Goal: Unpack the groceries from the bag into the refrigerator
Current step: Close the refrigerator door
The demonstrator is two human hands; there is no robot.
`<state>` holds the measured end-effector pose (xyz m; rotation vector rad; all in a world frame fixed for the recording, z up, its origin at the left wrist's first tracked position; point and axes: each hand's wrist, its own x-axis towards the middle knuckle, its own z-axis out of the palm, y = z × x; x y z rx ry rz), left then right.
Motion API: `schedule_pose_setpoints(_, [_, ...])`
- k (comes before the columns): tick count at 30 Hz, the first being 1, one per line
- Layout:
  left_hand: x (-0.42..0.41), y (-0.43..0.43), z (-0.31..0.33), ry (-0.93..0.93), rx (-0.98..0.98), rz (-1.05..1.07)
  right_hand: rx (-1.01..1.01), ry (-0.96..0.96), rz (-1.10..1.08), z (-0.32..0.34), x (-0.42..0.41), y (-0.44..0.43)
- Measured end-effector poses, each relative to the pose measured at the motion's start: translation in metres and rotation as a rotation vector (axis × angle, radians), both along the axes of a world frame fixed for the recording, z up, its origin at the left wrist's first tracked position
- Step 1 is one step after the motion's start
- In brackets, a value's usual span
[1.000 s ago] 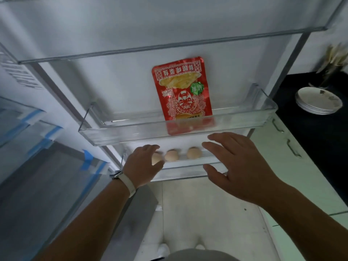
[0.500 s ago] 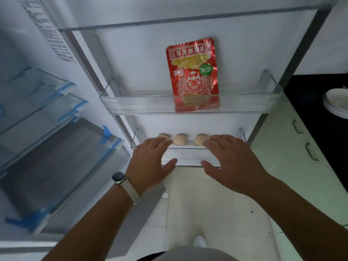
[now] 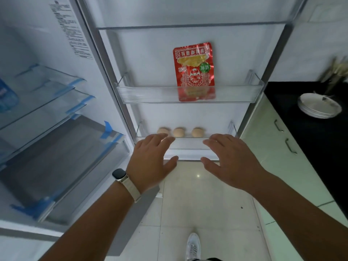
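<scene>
Drawn back since a second ago: the left hand (image 3: 150,161), then reaching in among the three eggs (image 3: 179,132), now out in front of the lower door bin (image 3: 188,143) and level with the right hand (image 3: 231,161). Both wide, fingers straight and spread, thumbs pointing toward each other, nothing held. Left fingertips over the bin's front lip and overlapping the leftmost egg in the picture; contact impossible to tell. Right fingertips near the bin's right end.

Just above the hands, at frame centre: the eggs in a row inside that lower bin, apart from one another, mostly left of its middle. Higher up, a red snack packet (image 3: 194,66) upright in the clear upper door bin (image 3: 150,95), right of its middle, back against the white refrigerator door (image 3: 150,53), lower edge seen through the bin's front wall.

Across the left half of the frame: glass shelves (image 3: 47,87) inside the refrigerator, a clear drawer (image 3: 56,157) below them, blue tape on the edges. At the far left edge, something blue on a shelf, too blurred to name. Upper left, a printed label (image 3: 71,29) on the inner wall.

On the left wrist, a watch (image 3: 119,175) on a pale band. At the right of the frame: a black worktop (image 3: 310,147) carrying a stack of white plates (image 3: 320,108), with pale green cabinets (image 3: 273,147) and metal handles beneath. Bottom centre: pale floor tiles (image 3: 197,204) and one white shoe (image 3: 193,243).
</scene>
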<state>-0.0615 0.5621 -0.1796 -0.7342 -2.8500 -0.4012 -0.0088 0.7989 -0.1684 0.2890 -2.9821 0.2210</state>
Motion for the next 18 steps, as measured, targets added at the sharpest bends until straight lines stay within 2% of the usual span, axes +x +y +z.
schedule_pose_setpoints(10, [0.045, 0.014, -0.002, 0.032, 0.006, -0.106, 0.044, -0.018, -0.102, 0.012, 0.056, 0.006])
schedule_pose_setpoints(18, [0.059, 0.062, 0.004, 0.069, 0.022, -0.175, 0.046, -0.043, -0.190, 0.015, 0.078, 0.051])
